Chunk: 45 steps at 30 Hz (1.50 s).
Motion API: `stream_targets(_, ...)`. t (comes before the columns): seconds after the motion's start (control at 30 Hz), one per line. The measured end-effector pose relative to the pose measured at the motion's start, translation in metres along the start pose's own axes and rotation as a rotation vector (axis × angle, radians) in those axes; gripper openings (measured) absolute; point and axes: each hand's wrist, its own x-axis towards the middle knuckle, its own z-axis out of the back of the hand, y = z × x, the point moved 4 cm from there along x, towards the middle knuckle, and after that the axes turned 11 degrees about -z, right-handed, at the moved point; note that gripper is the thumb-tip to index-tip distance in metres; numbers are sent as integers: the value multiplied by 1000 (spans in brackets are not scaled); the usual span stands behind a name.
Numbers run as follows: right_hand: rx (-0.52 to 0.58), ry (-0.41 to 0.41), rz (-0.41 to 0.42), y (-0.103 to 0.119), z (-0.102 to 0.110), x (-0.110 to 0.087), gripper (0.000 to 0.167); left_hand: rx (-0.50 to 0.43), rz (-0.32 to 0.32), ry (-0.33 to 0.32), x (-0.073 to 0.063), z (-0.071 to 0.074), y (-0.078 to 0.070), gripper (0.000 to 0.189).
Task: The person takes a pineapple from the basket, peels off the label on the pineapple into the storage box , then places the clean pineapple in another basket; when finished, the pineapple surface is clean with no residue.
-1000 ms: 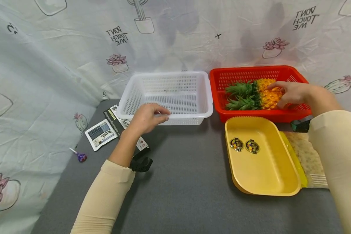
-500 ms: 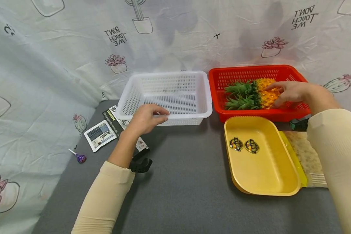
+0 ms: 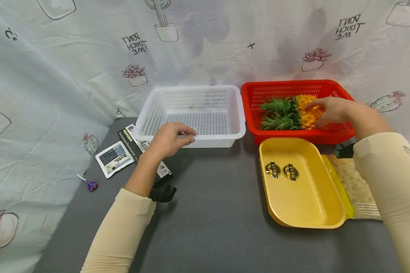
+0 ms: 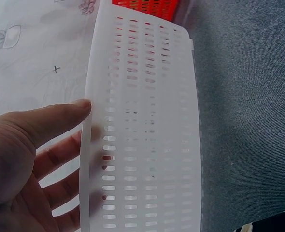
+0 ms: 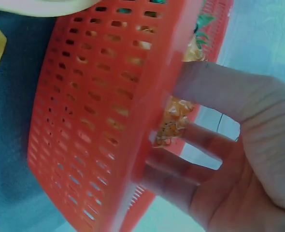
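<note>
My left hand is at the near rim of the white plastic basket. In the left wrist view its thumb touches the rim of the basket wall, and the other fingers are curled on the inner side. My right hand reaches into the red plastic basket. There its thumb and fingers go round the orange body of a pineapple; two green leafy crowns point left. In the right wrist view, the basket wall hides the fingertips and much of the pineapple.
A yellow tray with two round stickers stands in front of the red basket. Beside it lies a yellow-edged clear packet. To the left are a black box, a white pouch and a purple lollipop.
The head view has shifted slightly, so the scene sits a little further left and lower. Both hands keep their places at the baskets.
</note>
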Motion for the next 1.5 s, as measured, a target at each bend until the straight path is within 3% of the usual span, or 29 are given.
stream_targets(0.2,-40,-81,6,-2,-2,6,70,0,9,2,0,0,1,25)
stream_targets(0.43,8,-56,-9,-11,-8,6,72,-17,5,12,1,-1,1,25)
stream_targets(0.6,22,-14,-5,-4,-1,2,80,-27,15,7,1,1,1,25)
stream_targets(0.87,-22,0,-16,3,6,-5,80,-25,12,11,3,1,2,25)
stream_targets(1.0,-42,-28,-4,9,9,-13,78,-1,-25,23,6,0,1,26)
stream_targets(1.2,-36,-99,62,22,10,-30,82,65,-145,27,7,-2,-2,31)
stream_targets(1.5,-7,-186,137,51,-16,-54,81,151,-229,9,-3,-5,-13,45)
